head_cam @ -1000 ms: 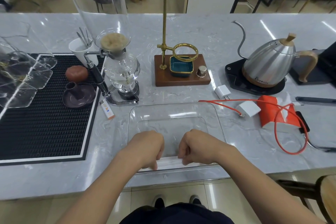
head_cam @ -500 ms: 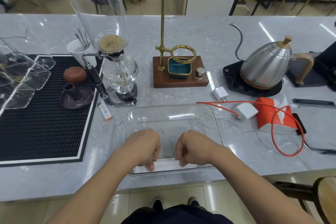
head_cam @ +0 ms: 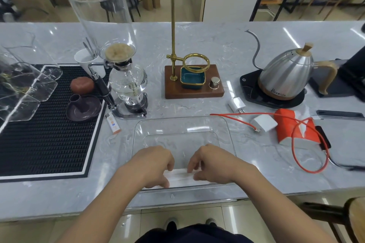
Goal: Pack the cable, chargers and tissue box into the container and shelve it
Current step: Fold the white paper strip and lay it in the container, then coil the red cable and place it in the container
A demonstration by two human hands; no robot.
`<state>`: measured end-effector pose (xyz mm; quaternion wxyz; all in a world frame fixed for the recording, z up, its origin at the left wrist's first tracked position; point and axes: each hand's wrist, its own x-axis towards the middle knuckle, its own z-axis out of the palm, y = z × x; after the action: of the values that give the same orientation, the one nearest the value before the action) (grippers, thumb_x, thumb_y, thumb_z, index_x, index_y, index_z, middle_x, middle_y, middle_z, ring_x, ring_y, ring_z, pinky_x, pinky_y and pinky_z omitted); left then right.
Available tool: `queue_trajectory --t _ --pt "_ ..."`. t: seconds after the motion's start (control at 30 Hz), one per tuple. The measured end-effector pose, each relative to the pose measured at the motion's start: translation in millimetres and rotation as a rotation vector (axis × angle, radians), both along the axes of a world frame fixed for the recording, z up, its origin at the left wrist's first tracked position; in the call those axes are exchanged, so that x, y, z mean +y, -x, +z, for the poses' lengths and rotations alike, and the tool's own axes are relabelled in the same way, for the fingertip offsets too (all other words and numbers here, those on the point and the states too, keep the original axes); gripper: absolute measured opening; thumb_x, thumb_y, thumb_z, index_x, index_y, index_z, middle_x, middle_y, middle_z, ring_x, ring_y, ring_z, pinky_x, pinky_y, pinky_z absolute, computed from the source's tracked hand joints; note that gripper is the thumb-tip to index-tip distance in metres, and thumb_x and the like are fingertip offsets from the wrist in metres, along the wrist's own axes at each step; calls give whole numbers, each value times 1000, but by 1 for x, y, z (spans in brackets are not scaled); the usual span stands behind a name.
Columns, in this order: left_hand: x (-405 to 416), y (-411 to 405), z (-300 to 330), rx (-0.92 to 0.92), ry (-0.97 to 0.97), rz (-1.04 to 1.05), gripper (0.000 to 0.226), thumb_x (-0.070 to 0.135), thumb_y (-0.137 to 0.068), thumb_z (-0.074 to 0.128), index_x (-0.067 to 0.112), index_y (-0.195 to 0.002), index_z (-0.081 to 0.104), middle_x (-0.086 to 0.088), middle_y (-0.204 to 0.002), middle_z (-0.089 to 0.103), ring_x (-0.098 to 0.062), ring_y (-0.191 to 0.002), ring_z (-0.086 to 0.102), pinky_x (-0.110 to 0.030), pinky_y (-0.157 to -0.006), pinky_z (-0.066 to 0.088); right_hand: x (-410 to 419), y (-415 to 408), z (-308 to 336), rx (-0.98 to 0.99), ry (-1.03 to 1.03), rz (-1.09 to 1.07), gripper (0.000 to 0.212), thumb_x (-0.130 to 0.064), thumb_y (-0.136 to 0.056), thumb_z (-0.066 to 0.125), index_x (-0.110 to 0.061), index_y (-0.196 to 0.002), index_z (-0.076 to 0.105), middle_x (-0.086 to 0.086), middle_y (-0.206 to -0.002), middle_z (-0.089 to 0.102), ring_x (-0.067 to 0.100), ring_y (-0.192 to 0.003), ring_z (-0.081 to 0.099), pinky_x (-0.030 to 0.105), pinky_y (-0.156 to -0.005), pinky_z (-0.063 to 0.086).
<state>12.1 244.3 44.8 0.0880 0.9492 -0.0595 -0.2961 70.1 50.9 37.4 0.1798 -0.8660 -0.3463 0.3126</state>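
Observation:
A clear, empty plastic container [head_cam: 183,119] lies on the marble counter in front of me. My left hand [head_cam: 152,163] and my right hand [head_cam: 213,162] sit side by side on its near rim, fingers curled over the edge. To the right, a red cable [head_cam: 296,156] loops over an orange and white tissue box [head_cam: 296,132]. A white charger [head_cam: 264,123] lies just left of the box, with the cable's plug beside it. A smaller white charger [head_cam: 237,104] lies farther back.
Behind the container stand a glass siphon brewer [head_cam: 128,85], a wooden drip stand [head_cam: 193,85] and a steel kettle [head_cam: 286,73] on its base. A black mat [head_cam: 45,134] covers the left side, with a lighter [head_cam: 113,124] at its edge. A wooden stool [head_cam: 353,217] is at lower right.
Both hands stay at the container's near rim; their fingers look a little looser than before. The objects on the counter have not moved.

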Motion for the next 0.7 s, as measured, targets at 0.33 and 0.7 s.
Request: queue_trajectory --t 0.33,0.7 --pt "-21 -11 11 -194 259 104 31 50 -81 69 33 -106 67 14 -85 62 -3 -77 56 -29 -76 51 -29 -10 21 -67 -214 -84 10 -22 -82 70 -26 -88 76 -11 -87 73 3 -74 62 25 -72 53" --pt "-80 -54 19 -558 587 272 12 28 -82 73 27 -94 73 14 -73 66 -4 -72 63 -30 -72 54 -97 -40 44 -157 -477 -254 9 -12 -79 76 -19 -75 72 -10 -73 71 7 -72 64 20 -70 51"
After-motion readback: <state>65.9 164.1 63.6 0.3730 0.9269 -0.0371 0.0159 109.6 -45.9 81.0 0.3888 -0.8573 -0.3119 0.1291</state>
